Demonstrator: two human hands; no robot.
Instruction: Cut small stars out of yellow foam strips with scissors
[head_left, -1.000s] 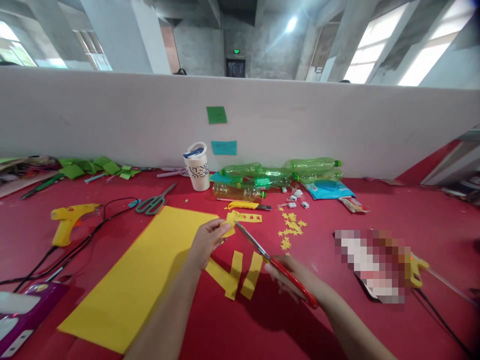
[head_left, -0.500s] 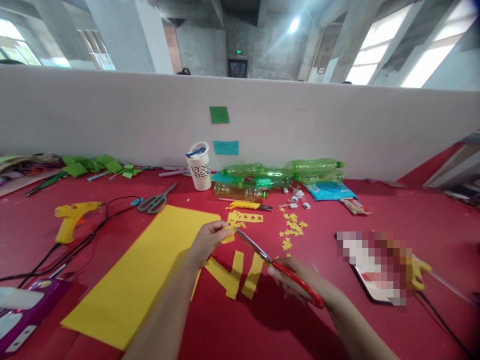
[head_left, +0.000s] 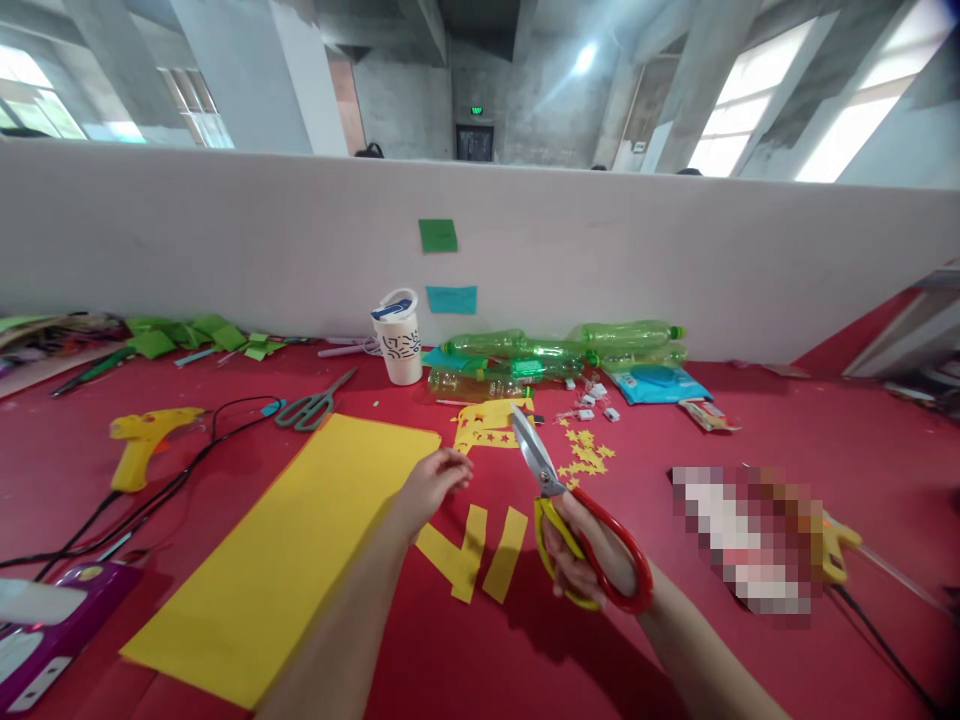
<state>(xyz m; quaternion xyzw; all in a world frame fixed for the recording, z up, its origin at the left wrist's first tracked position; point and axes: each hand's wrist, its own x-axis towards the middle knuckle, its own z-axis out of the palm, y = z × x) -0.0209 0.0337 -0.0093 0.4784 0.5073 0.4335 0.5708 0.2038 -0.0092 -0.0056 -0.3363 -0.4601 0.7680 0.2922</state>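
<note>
My right hand (head_left: 589,560) grips scissors (head_left: 559,500) with one red and one yellow handle. Their closed blades point up and away, above the red table. My left hand (head_left: 433,483) hovers at the right edge of a large yellow sheet (head_left: 285,550), its fingers pressed together; I cannot see anything between them. Three cut yellow strips (head_left: 472,550) lie on the table between my hands. Beyond the blades lie a yellow strip with star holes (head_left: 487,425) and several small yellow stars (head_left: 586,455).
A white cup (head_left: 399,342), green bottles (head_left: 555,348) and a blue packet (head_left: 656,380) stand along the white partition. Grey scissors (head_left: 311,405) and a corded yellow glue gun (head_left: 142,442) lie left. A purple device (head_left: 45,625) sits at the near left, a blurred-out flat thing (head_left: 742,530) at the right.
My right hand has swung the scissors from lying across towards my left hand to pointing up and away, blades closed. The small yellow piece that my left hand pinched is out of sight.
</note>
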